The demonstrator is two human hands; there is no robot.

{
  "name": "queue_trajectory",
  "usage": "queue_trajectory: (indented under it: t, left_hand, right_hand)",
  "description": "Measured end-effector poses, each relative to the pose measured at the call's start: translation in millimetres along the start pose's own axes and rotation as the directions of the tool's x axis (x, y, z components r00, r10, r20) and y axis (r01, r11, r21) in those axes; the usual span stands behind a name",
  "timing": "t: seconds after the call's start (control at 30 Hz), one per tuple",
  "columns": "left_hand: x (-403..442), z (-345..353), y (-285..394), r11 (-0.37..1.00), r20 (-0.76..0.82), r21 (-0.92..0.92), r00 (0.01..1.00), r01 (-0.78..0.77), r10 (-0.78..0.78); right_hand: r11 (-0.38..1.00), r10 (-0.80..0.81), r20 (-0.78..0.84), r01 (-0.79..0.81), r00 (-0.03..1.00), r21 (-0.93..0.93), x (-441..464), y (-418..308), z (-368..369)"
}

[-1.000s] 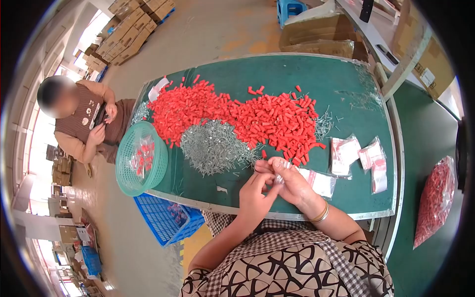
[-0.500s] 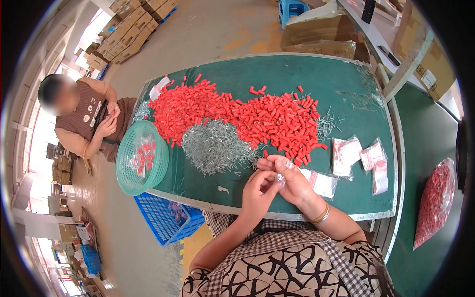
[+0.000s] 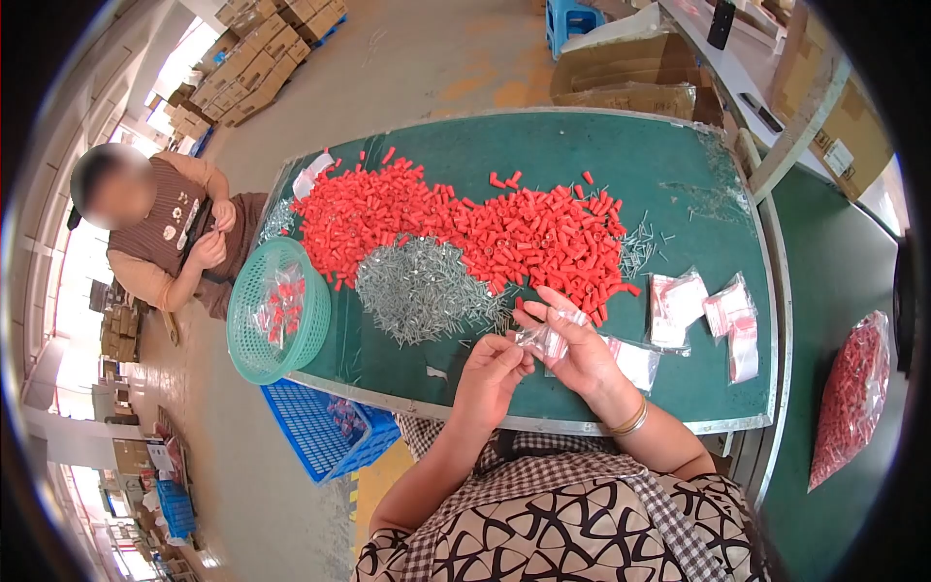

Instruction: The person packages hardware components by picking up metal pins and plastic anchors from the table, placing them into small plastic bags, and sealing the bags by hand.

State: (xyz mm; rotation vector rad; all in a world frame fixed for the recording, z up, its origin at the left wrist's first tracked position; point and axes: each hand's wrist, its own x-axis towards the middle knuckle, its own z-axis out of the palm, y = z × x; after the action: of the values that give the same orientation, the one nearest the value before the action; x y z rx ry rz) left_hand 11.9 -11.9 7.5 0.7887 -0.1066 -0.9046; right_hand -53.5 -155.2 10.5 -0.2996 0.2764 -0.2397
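A small clear plastic bag (image 3: 549, 343) with reddish print is stretched between my hands above the front of the green table (image 3: 427, 373). My left hand (image 3: 492, 376) is closed, its thumb and fingertips pinching one end. The bag's other end lies against the fingers of my right hand (image 3: 587, 361), gripped under the thumb. Just beyond my hands lie a heap of grey metal screws or nails (image 3: 422, 291) and a big heap of red plastic sleeves (image 3: 543, 233). Flat clear bags (image 3: 635, 364) rest beside my right hand.
More packed bags (image 3: 679, 306) lie at the right. A green basket (image 3: 315, 330) holding bagged red pieces stands at the left edge, above a blue crate (image 3: 310, 436). A co-worker (image 3: 184, 223) sits at the far left. A large bag of red pieces (image 3: 849, 398) lies far right.
The bag, bunched up between my fingers before, is now spread out across my right hand. My left hand has shifted slightly left and my right fingers have opened out somewhat.
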Motion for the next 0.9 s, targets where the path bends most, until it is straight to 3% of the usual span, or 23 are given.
queue_trajectory:
  t: [0.1, 0.2, 0.23, 0.33, 0.43, 0.57, 0.67, 0.77, 0.9]
  left_hand:
    - [-4.3, 4.3, 4.5, 0.986, -0.099, 0.131, 0.989, -0.100, 0.114]
    - [-8.0, 8.9, 15.6, 0.966, -0.157, 0.180, 0.964, -0.186, 0.215]
    - [-8.1, 5.8, 17.6, 0.952, -0.153, 0.217, 0.955, -0.218, 0.253]
    - [-9.2, 5.2, 23.5, 0.942, -0.156, 0.223, 0.944, -0.252, 0.290]
    - [-10.5, 5.8, 24.5, 0.926, -0.153, 0.255, 0.935, -0.277, 0.321]
    - [-13.1, 5.3, 24.2, 0.918, -0.124, 0.286, 0.940, -0.274, 0.319]
    - [-16.2, 5.4, 22.4, 0.918, -0.094, 0.300, 0.949, -0.260, 0.300]
    - [-17.9, 0.7, 19.8, 0.919, -0.081, 0.302, 0.954, -0.252, 0.288]
    - [-18.3, 14.2, 25.0, 0.915, -0.128, 0.347, 0.956, -0.205, 0.263]
  right_hand:
    - [0.999, -0.048, -0.025, 0.048, 0.999, 0.013, 2.2, -2.6, -4.5]
    - [0.994, -0.068, -0.173, 0.052, 0.983, -0.096, 0.5, -10.5, -2.1]
    - [0.994, -0.091, -0.139, 0.082, 0.986, -0.068, 0.5, -9.5, -2.1]
    - [0.949, -0.083, -0.029, 0.070, 0.996, -0.308, -2.5, -8.0, -4.2]
    - [0.871, -0.040, -0.048, 0.011, 0.998, -0.491, -6.7, -4.3, -3.3]
    - [0.845, -0.029, -0.058, -0.006, 0.998, -0.534, -8.4, -2.7, 7.2]
    - [0.825, 0.103, -0.048, -0.112, 0.994, -0.554, -9.1, -2.3, 7.4]
    - [0.840, 0.126, -0.063, -0.140, 0.990, -0.524, -8.6, 3.0, 0.8]
    - [0.684, -0.041, -0.061, -0.017, 0.997, -0.729, -9.8, 5.0, 4.3]
